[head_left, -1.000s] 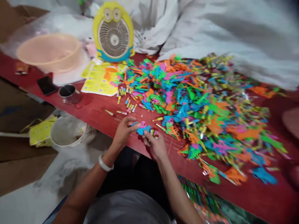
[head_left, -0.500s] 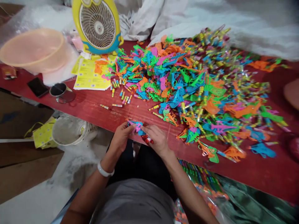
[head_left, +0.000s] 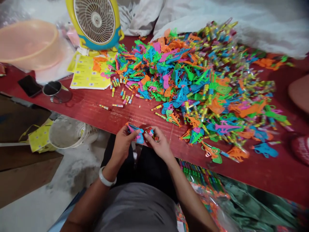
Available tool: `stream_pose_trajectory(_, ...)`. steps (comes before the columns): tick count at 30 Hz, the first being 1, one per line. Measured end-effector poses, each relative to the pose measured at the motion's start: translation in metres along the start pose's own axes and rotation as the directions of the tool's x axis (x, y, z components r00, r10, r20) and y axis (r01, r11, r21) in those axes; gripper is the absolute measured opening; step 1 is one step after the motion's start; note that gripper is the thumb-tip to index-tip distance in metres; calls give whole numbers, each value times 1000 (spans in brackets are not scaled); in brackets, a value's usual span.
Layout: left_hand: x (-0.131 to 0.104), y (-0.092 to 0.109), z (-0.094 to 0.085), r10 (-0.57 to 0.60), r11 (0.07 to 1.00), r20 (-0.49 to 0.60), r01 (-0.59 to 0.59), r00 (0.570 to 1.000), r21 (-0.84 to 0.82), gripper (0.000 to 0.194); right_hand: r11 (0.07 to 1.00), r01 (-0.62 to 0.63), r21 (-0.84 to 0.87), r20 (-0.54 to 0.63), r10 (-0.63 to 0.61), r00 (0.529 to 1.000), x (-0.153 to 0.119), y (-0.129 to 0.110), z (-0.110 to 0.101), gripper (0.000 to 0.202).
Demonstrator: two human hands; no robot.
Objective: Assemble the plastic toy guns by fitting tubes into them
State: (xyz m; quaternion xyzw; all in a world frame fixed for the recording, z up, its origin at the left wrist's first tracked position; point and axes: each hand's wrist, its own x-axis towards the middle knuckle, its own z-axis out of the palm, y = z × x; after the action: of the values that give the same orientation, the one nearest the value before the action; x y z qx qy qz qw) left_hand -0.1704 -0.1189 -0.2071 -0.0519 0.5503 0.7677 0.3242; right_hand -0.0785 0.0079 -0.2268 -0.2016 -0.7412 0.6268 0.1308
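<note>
Near the front edge of the red table, my left hand [head_left: 122, 141] pinches a few flat plastic pieces [head_left: 139, 136], blue and pink with a bit of orange. Just to the right, my right hand [head_left: 158, 141] has its fingers closed on a small red wrapped piece [head_left: 149, 131], partly covered by the fingers. The two hands are slightly apart. Beyond them lies a big pile of colourful plastic pieces [head_left: 178, 77], green, orange, blue and pink, mixed with small printed tubes. Several loose tubes [head_left: 117, 105] lie left of the pile.
On the red table [head_left: 91, 112] stand a yellow and blue fan [head_left: 96, 21], a pink basin [head_left: 29, 45] and a metal mug [head_left: 56, 92]. A phone [head_left: 29, 86] and yellow printed sheets [head_left: 84, 74] lie there. Below the edge are a bucket [head_left: 66, 132] and filled plastic bags [head_left: 207, 180].
My hands have moved apart. The plastic pieces have stayed in my left hand, while my right hand has drawn away from them with the red piece. The view has shifted slightly.
</note>
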Motion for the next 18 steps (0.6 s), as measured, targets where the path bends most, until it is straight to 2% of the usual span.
stream_pose_trajectory(3, 0, 0, 0, 7, 1000, 0, -7, 1000, 5, 35, 998, -31, 56, 6, 30, 1000, 0, 1, -1, 26)
stream_pose_trajectory(9, 1, -2, 0, 30, 999, 3, -30, 1000, 30, 33, 995, -92, 37, -80, 94, 992, 1, 2, -2, 27)
stream_pose_trajectory(15, 0, -5, -1, 70, 995, 11, -71, 997, 65, 30, 998, -57, -23, -58, 56, 997, -1, 4, 1, 23)
stream_pose_trajectory(18, -2, -6, -3, 101, 992, -14, -99, 995, 83, 29, 995, 27, -92, -47, -31, 998, -4, 8, 4, 19)
